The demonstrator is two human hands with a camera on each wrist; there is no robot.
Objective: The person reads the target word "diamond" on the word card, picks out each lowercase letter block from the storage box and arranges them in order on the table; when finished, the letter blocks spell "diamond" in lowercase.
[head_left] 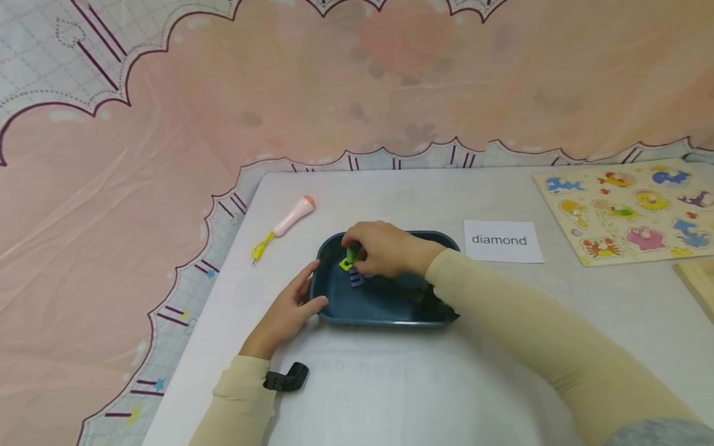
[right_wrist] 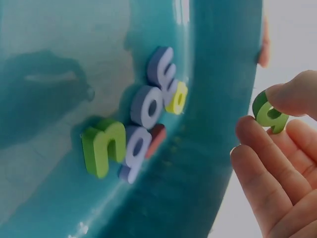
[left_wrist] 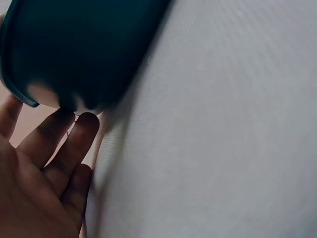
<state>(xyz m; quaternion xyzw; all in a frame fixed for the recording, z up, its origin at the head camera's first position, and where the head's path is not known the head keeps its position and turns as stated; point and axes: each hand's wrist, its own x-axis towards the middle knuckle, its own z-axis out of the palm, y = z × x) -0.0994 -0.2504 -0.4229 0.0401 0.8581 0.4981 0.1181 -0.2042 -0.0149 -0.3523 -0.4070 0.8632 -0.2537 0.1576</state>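
A dark blue-green tray (head_left: pixel 390 317) lies on the white table. My left hand (head_left: pixel 286 314) holds its left end, the thumb over the rim and the other fingers against the outer wall. Above the tray's left part, my right hand (head_left: pixel 387 248) pinches a small green letter (right_wrist: pixel 270 115) between thumb and fingers; its exact shape is partly covered. On the tray floor, in the right wrist view, lie a green letter n (right_wrist: pixel 104 148), a purple-blue ring letter (right_wrist: pixel 146 106), other purple-blue letters (right_wrist: pixel 161 67), a yellow piece (right_wrist: pixel 177 99) and a red piece (right_wrist: pixel 156 140).
Right of the tray lies a white card (head_left: pixel 504 241) reading "diamond". Farther right are an animal puzzle board (head_left: pixel 618 197) and a wooden board (head_left: pixel 710 296). A pink-handled tool with a yellow end (head_left: pixel 292 215) lies behind the tray's left. A patterned pink cloth (head_left: pixel 305 93) hangs behind.
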